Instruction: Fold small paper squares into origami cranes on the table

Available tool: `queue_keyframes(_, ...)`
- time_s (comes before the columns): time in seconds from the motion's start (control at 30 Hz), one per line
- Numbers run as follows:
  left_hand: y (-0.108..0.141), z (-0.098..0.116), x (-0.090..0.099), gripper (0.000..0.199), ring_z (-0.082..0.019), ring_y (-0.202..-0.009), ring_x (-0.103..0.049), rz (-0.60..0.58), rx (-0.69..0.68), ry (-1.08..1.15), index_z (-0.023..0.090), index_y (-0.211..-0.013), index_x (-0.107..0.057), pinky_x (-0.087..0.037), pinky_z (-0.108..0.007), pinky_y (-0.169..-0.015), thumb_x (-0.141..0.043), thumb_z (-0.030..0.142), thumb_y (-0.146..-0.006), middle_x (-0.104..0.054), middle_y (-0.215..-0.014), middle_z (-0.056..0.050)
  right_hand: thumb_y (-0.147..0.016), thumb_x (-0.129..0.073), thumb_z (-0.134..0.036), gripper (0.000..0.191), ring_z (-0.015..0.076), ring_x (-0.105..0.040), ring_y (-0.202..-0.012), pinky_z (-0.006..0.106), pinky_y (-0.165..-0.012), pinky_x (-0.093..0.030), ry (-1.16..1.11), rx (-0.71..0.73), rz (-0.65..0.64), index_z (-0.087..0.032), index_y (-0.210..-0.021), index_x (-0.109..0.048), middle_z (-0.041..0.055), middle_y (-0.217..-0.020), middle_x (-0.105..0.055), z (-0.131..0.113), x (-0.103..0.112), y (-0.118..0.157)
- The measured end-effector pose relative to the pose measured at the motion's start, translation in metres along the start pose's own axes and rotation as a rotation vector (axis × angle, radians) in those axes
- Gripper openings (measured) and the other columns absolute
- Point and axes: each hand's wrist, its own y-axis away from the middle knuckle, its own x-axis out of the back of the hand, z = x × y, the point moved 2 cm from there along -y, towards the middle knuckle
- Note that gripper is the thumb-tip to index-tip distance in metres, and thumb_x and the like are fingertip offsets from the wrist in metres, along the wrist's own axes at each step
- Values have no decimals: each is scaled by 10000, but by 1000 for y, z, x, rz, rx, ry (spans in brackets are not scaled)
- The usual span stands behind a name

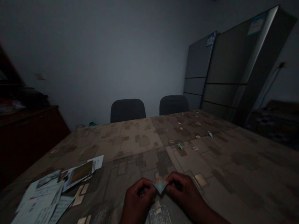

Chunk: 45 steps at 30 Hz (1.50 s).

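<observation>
A small folded piece of pale green paper [160, 185] is held up over the table near its front edge, its lower point facing down. My left hand [139, 197] pinches its left corner between thumb and fingers. At the right corner, the thumb and index finger of my right hand [184, 189] are closed on the same paper. A small green folded paper figure [180, 145] stands on the table beyond my right hand. Farther back on the right lies another pale folded paper piece [209, 134].
The table [140, 140] has a patterned brown cover. Loose printed papers [42, 196] and a picture card [81, 172] lie at the left. Two dark chairs [127, 109] [174, 104] stand behind the far edge, with tall grey cabinets [226, 65] at the right.
</observation>
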Motion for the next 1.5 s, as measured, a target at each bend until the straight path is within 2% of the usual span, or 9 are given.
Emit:
queue_keyframes(0.2, 1, -1, -2, 117, -101, -434, -417, 23, -14, -39, 165, -548, -600, -292, -203, -452, -662, 243, -611, -495, -447, 59, -736, -589, -169, 74, 135, -503, -606, 231, -575, -363, -4, 30, -6, -162, -675, -630, -21, -632, -542, 4, -2, 0)
queue_keyframes(0.4, 0, 1, 0, 138, -112, -448, -454, 30, -15, -59, 161, -566, -619, -322, -203, -456, -675, 266, -636, -525, -447, 45, -734, -597, -193, 61, 132, -470, -578, 230, -552, -339, 39, 7, -3, -156, -700, -631, -33, -600, -509, 1, 1, -1)
queue_keyframes(0.7, 3, 2, -3, 112, -101, -466, -406, -24, -58, -89, 156, -541, -614, -293, -205, -465, -650, 213, -631, -474, -475, 57, -736, -602, -192, 77, 140, -491, -604, 235, -574, -355, 42, 33, -14, -152, -679, -637, -20, -618, -537, 2, -3, 0)
queue_keyframes(1.17, 2, 6, -2, 133, -95, -425, -439, 57, 6, 22, 160, -568, -637, -305, -181, -422, -714, 258, -614, -506, -441, 57, -747, -595, -212, 85, 132, -462, -588, 229, -549, -331, 35, 17, -16, -152, -724, -651, -26, -624, -518, 1, 1, 1)
queue_keyframes(1.33, 2, 4, -1, 128, -102, -441, -457, 68, -3, -19, 160, -567, -627, -329, -191, -447, -698, 251, -621, -523, -450, 50, -737, -593, -190, 72, 132, -465, -584, 232, -553, -332, 56, 15, -2, -156, -702, -646, -26, -613, -520, 1, 0, 1)
queue_keyframes(1.5, 1, -3, 0, 154, -98, -447, -436, 22, -11, -36, 158, -564, -611, -318, -193, -455, -697, 265, -635, -512, -453, 51, -725, -590, -178, 60, 134, -476, -590, 231, -555, -336, 51, 17, -5, -158, -685, -630, -28, -607, -519, 0, -1, 0)
